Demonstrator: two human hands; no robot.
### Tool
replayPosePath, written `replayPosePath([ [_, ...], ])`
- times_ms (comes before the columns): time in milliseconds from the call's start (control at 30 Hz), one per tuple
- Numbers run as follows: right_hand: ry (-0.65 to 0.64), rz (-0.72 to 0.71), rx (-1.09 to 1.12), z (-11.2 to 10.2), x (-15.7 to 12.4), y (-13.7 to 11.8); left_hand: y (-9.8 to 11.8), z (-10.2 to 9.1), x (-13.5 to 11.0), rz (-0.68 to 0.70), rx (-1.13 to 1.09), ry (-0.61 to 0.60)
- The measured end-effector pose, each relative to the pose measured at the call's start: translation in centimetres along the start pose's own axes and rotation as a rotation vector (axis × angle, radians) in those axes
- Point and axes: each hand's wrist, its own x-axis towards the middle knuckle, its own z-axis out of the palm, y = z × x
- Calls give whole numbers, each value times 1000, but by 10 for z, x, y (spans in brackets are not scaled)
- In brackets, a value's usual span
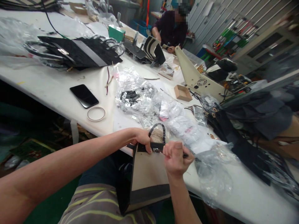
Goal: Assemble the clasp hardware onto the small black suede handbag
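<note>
A beige and black handbag [149, 174] rests tilted on my lap against the table edge. My left hand [143, 139] is closed on its black top edge, thumb on the near side, beside the looped black handle [157, 126]. On that edge sits a small metal fitting [156, 150]. My right hand [176, 158] makes a fist just right of the fitting, thumb up. From the fist protrudes the dark end of a hand tool [185, 155]; its working tip points toward the fitting and is too small to make out.
Clear plastic bags [137, 96] with small dark metal parts cover the middle of the white table. A phone [84, 95] and a tape ring [96, 114] lie to the left. Behind are black bag pieces [93, 53], a cardboard box [182, 93] and a cream-coloured machine [198, 77]. A person [171, 29] works across the table.
</note>
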Motion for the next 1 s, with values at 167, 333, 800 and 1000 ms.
replayPosePath([
  [167, 58, 48, 153, -1, 11, -10, 3, -3, 1, -10, 26, -47],
  [333, 43, 125, 173, 6, 8, -14, 3, 1, 1, -17, 42, -13],
  [800, 102, 481, 49, 31, 52, 10, 3, 5, -4, 22, 19, -12],
  [1000, 52, 737, 62, 25, 74, 19, -1, 7, -6, 101, 77, 95],
])
